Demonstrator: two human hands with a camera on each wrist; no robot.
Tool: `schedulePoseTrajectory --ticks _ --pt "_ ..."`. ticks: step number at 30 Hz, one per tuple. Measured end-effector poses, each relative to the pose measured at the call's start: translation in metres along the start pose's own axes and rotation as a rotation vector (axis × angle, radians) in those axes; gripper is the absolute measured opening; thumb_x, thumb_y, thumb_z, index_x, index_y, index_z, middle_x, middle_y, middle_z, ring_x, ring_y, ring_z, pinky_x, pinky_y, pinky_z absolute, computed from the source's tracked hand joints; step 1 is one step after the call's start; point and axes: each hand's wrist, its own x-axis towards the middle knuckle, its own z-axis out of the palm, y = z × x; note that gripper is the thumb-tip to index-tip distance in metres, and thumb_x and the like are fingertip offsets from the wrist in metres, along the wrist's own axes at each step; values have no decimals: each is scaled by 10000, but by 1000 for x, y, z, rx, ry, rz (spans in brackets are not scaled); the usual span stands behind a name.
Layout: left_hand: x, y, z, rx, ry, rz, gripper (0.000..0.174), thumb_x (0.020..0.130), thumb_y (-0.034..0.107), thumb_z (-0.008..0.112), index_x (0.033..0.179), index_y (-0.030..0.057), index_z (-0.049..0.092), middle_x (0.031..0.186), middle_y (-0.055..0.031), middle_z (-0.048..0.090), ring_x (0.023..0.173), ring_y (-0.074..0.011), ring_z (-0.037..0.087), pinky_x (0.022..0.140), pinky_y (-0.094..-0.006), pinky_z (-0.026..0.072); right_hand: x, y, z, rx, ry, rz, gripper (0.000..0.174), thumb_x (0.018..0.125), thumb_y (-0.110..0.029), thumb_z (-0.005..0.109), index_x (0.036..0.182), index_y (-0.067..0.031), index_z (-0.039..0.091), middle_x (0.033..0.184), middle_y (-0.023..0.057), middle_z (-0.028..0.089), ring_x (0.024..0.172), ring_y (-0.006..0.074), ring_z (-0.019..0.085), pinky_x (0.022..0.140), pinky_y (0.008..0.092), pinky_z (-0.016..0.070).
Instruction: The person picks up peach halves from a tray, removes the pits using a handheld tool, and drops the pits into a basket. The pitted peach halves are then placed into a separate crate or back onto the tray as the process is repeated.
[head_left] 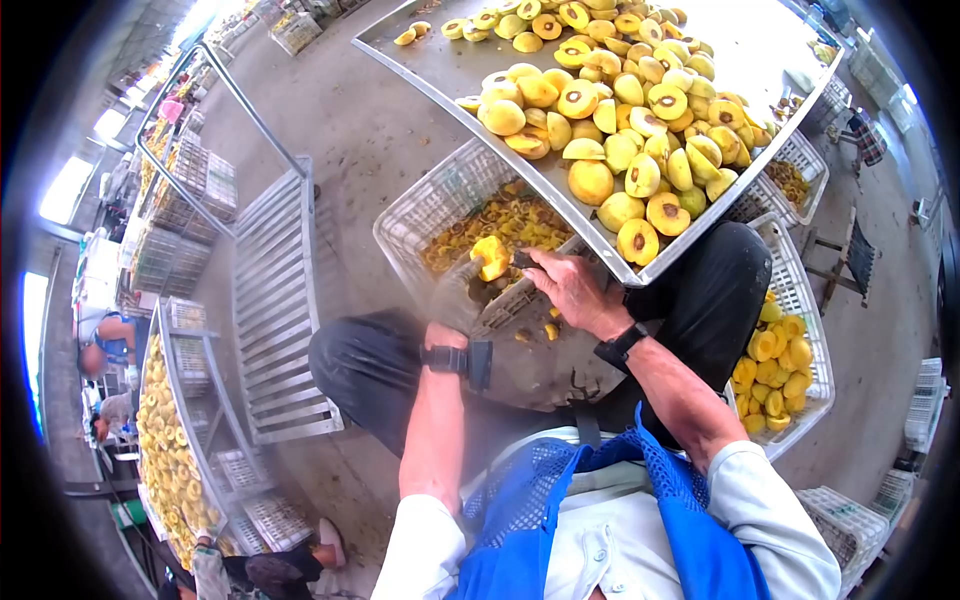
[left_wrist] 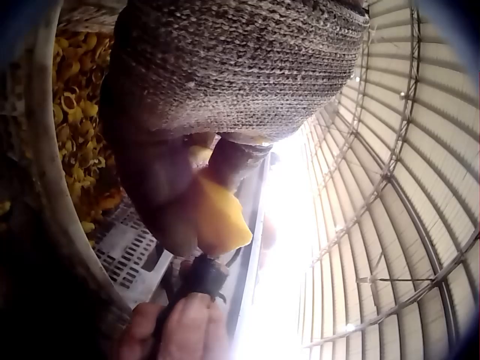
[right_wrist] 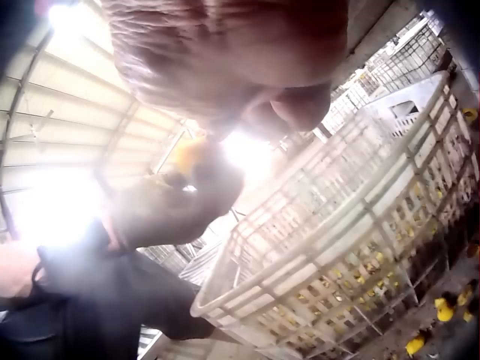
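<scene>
In a grey knit glove, the left hand holds a yellow peach half over a crate. Its gloved fingers curl round the fruit in the left wrist view. The bare right hand grips a small tool with a black handle, whose end is right at the peach; the tool's working tip is hidden. Below both hands stands a white plastic crate with peach scraps in it. Just beyond the right hand is the corner of a metal tray table, heaped with halved peaches.
A white crate of peach halves stands by the right knee. On the left is a slatted metal trolley. Scraps lie on the floor between the legs. Further left, another table bears many peaches, with people near it.
</scene>
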Motion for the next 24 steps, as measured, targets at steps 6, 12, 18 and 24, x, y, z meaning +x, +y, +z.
schedulePoseTrajectory --ticks 6,12,18,24 --pt "-2 0 7 -51 100 -83 311 1035 151 575 1310 7 587 1124 -169 689 878 -299 688 824 -414 601 2 14 6 -32 161 0 321 1013 -214 604 1229 22 630 974 264 695 905 447 661 801 493 508" --pt "-6 -3 9 -123 82 -117 316 1035 202 590 1292 20 593 1090 -175 685 849 -289 678 789 -423 598 -4 13 4 -99 91 226 329 1020 -257 605 1203 15 629 904 294 672 874 477 649 768 503 506" --pt "-10 -2 8 -96 82 -163 337 1040 232 583 1288 3 596 1092 -185 688 838 -269 672 791 -393 595 -3 5 5 -7 157 69 328 1000 -248 634 1200 11 641 938 268 695 866 450 671 747 478 521" --pt "-4 -6 1 -129 62 -152 335 1030 219 595 1277 -8 603 1135 -175 694 892 -274 673 811 -385 579 -1 -3 -1 -14 166 -45 323 983 -191 649 1236 9 636 978 254 709 874 436 680 759 463 532"
